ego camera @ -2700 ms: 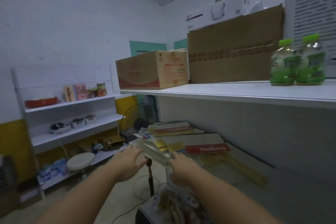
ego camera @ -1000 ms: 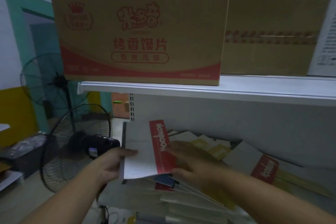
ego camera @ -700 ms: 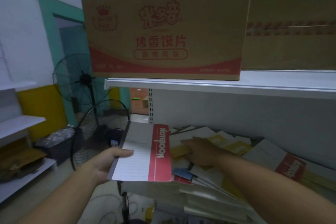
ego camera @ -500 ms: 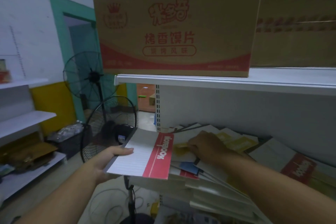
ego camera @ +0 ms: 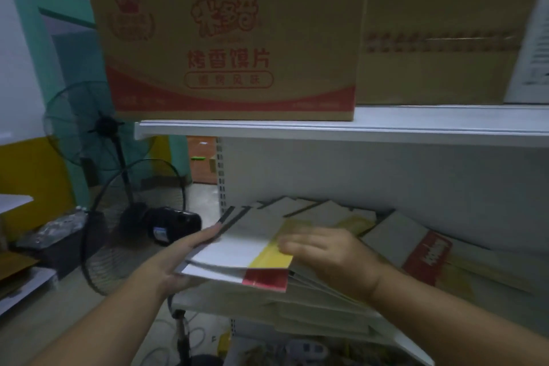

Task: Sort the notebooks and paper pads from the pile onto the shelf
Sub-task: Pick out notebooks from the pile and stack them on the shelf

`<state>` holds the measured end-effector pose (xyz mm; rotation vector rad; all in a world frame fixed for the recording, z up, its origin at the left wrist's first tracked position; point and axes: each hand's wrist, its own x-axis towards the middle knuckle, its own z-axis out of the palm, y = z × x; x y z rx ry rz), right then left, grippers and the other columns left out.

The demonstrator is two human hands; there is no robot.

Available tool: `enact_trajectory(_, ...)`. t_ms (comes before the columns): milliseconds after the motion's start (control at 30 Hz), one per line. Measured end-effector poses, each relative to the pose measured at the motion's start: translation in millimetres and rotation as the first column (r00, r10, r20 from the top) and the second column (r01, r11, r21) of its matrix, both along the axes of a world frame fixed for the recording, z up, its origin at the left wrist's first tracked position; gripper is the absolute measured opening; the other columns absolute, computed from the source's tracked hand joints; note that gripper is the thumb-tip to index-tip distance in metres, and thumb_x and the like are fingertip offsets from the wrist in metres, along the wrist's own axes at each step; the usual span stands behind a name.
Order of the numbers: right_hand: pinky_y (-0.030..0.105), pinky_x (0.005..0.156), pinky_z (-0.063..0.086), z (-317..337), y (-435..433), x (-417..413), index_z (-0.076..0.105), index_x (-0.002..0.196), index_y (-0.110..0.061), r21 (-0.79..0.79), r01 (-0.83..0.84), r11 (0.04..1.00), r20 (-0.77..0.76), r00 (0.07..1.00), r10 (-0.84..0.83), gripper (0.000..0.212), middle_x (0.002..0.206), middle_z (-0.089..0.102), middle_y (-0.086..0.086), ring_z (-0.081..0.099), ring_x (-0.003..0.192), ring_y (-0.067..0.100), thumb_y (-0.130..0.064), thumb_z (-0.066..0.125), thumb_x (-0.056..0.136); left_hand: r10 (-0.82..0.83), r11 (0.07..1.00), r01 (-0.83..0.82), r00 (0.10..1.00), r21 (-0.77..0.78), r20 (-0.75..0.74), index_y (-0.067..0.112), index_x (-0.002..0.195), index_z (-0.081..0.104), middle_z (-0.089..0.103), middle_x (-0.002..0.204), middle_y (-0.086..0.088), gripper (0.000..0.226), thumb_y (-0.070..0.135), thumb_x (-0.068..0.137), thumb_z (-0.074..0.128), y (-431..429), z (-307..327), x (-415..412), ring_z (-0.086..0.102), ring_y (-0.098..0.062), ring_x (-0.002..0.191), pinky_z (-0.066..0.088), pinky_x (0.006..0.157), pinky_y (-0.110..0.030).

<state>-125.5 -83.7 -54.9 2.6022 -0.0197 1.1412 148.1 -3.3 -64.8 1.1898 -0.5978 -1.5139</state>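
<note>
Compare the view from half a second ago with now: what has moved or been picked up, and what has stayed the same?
The right hand has drawn a yellow-banded notebook from the pile leftwards onto the red-banded notebook and rests on it. The left hand still grips the red-banded notebook's left edge. The cardboard box above has not moved.

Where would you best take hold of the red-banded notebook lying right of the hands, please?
Probably by the red-band end of the notebook, from the front. It lies face up on other pads, that end nearest the shelf's open side, the white end toward the back panel; a thumb-over, fingers-under grip suits its thin edge.
</note>
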Motion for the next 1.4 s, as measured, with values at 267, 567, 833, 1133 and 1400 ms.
enact_trajectory(267, 0.040, 0.120, 0.012, -34.8, -41.1, -86.5, 0.008, 0.151, -0.026, 0.529, 0.782, 0.329, -0.442, 0.585, -0.680, 0.072, 0.155, -0.001, -0.012, 0.005, 0.145, 0.015, -0.057, 0.032, 0.092, -0.051, 0.995, 0.059, 0.994, -0.086, 0.094, 0.003, 0.112, 0.063, 0.069, 0.102, -0.023, 0.039, 0.000, 0.074, 0.060, -56.4, 11.1, -52.5, 0.064, -0.038, 0.093, 0.053, 0.081, -0.047)
enact_trajectory(567, 0.031, 0.079, 0.043, -39.7, -43.9, -120.4, 0.055, 0.099, -0.018, 0.584, 0.806, 0.097, -0.547, 0.478, -0.687, 0.022, 0.109, 0.060, 0.008, 0.057, 0.101, 0.026, -0.028, 0.036, 0.099, -0.057, 0.972, 0.139, 0.921, -0.189, 0.385, 0.011, 0.103, 0.063, 0.075, 0.074, 0.003, 0.016, 0.004, 0.091, 0.054, -77.4, 11.9, -108.9, 0.070, -0.015, 0.071, 0.052, 0.056, -0.021)
enact_trajectory(833, 0.030, 0.057, 0.051, -4.5, -40.6, -189.7, 0.067, 0.100, -0.001, 0.536, 0.723, 0.435, 0.083, 0.468, -0.880, 0.032, 0.089, 0.070, 0.019, 0.069, 0.073, 0.032, -0.017, 0.042, 0.088, -0.064, 0.972, 0.165, 0.870, -0.166, 0.488, 0.012, 0.123, 0.059, 0.069, 0.108, -0.009, 0.032, 0.008, 0.091, 0.054, -76.3, 17.7, -146.7, 0.063, -0.031, 0.103, 0.045, 0.099, -0.044)
enact_trajectory(1133, 0.024, 0.084, 0.055, -33.5, 32.4, -267.5, 0.069, 0.098, -0.014, 0.116, 0.516, 0.849, -0.033, 0.856, -0.515, 0.025, 0.106, 0.072, 0.002, 0.068, 0.093, 0.012, -0.019, 0.076, 0.075, -0.209, 0.971, 0.236, 0.921, -0.043, 0.330, 0.002, 0.093, 0.064, 0.070, 0.064, -0.017, 0.037, 0.032, 0.099, 0.044, -63.6, 7.5, -339.6, 0.067, -0.029, 0.052, 0.051, 0.051, -0.031)
enact_trajectory(1400, 0.027, 0.109, 0.038, -38.4, 85.4, -392.8, 0.060, 0.120, -0.029, 0.579, 0.659, 0.481, -0.267, 0.710, -0.651, 0.036, 0.139, 0.047, -0.017, 0.042, 0.127, -0.004, -0.048, 0.044, 0.093, -0.306, 0.939, 0.340, 0.897, -0.055, 0.319, 0.005, 0.122, 0.050, 0.070, 0.093, -0.021, 0.033, 0.016, 0.092, 0.058, -49.5, -18.2, -483.5, 0.072, -0.032, 0.072, 0.055, 0.056, -0.034)
